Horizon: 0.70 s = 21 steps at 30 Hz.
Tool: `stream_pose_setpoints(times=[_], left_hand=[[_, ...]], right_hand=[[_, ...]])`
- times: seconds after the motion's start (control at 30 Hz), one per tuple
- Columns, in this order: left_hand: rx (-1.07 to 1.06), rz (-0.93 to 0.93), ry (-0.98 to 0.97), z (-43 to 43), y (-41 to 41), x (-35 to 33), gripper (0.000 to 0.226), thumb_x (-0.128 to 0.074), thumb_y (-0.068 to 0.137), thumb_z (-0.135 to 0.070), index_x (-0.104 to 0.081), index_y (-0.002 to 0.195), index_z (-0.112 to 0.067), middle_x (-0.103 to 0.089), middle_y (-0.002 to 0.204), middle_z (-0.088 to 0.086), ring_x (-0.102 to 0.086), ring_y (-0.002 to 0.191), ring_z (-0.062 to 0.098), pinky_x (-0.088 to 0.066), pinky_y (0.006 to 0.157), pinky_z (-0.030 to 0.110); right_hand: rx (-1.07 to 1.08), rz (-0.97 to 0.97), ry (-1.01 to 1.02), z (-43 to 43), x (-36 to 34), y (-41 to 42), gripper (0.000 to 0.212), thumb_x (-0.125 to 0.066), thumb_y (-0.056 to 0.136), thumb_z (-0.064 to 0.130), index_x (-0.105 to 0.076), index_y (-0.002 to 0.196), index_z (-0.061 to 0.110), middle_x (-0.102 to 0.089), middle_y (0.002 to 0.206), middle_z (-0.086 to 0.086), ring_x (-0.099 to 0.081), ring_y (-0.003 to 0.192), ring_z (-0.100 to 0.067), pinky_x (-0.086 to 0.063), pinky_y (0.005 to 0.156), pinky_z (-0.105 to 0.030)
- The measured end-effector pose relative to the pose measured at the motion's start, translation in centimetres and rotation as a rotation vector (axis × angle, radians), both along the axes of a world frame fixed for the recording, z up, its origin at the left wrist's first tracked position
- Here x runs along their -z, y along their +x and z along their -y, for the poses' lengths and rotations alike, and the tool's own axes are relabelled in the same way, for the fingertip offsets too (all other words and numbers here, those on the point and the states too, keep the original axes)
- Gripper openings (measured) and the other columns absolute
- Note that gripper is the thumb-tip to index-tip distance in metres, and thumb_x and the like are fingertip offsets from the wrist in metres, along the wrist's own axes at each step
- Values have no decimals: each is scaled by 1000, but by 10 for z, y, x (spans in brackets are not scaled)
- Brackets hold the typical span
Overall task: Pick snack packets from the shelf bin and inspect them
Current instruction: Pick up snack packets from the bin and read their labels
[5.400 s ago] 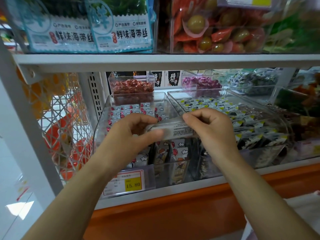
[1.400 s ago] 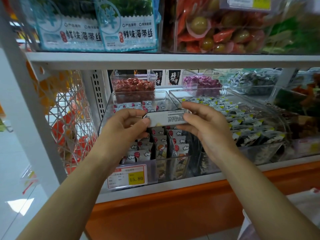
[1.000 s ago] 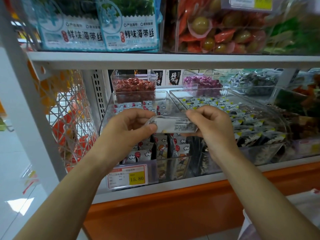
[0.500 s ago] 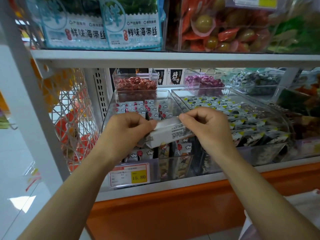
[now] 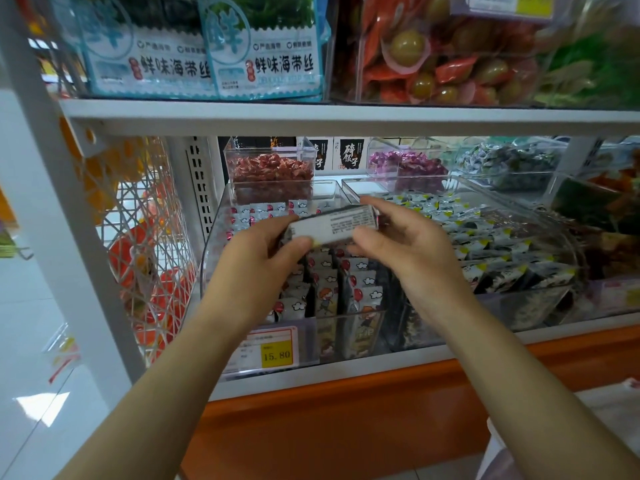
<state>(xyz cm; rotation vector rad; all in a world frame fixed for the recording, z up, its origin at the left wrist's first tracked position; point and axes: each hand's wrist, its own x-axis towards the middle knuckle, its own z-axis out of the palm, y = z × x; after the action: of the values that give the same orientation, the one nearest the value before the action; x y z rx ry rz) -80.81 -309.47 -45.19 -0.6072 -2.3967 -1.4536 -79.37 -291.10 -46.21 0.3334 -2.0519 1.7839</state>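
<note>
A person is holding one snack packet between both hands, in the air just above and in front of the clear shelf bin it belongs to. Half a second ago the packet was slanting down to the left under curled knuckles. Now it is sitting nearly level, right end a little higher, with its grey printed label facing the camera. This suggests the inspection step is in progress, with the back text being read rather than a new packet being picked. The left hand is gripping the packet's left end, with its thumb pressing on the front face. The right hand is turning palm toward the viewer. Its thumb is pinching the lower right edge and its fingers are wrapping behind the top. Both forearms are reaching up from the bottom of the view. Below the hands, more packets with cartoon figures are standing in rows in the bin, behind a yellow price tag.
</note>
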Motion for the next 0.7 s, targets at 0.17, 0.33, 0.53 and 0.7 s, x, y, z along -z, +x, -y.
stream_pose_setpoints(times=[0.17, 0.33, 0.53, 0.7], left_hand=[[-18, 23, 13, -9, -6, 8, 43, -53, 92, -31, -48, 133, -20, -63, 104, -10, -60, 95, 8, -50, 78, 23], [-162, -218, -611, -14, -14, 23, 43, -48, 93, -39, -48, 134, -27, -39, 141, -1, -23, 129, 21, -21, 106, 36], [-123, -164, -807, -19, -16, 32, 36, -42, 94, -46, -56, 123, -32, -31, 145, -3, -14, 131, 21, -18, 106, 44], [-42, -50, -600, -12, -11, 24, 8, -63, 83, -36, -56, 79, -35, -39, 136, -8, -21, 124, 15, -22, 102, 38]], right_hand=[[161, -112, 41, -3, -4, 2, 8, -65, 85, 15, -68, 93, 15, -68, 82, -1, -63, 67, -4, -53, 60, -16], [317, -156, -35, -8, -1, -1, 16, -67, 84, 14, -59, 72, 18, -62, 67, 8, -63, 61, -1, -50, 57, -12], [365, -93, 39, -8, 1, -2, 11, -68, 83, 20, -60, 90, 17, -66, 85, -5, -66, 79, -18, -57, 74, -41], [352, -110, 178, -5, -3, -3, 23, -72, 80, 20, -55, 92, 29, -62, 84, 8, -59, 73, -1, -52, 72, -23]])
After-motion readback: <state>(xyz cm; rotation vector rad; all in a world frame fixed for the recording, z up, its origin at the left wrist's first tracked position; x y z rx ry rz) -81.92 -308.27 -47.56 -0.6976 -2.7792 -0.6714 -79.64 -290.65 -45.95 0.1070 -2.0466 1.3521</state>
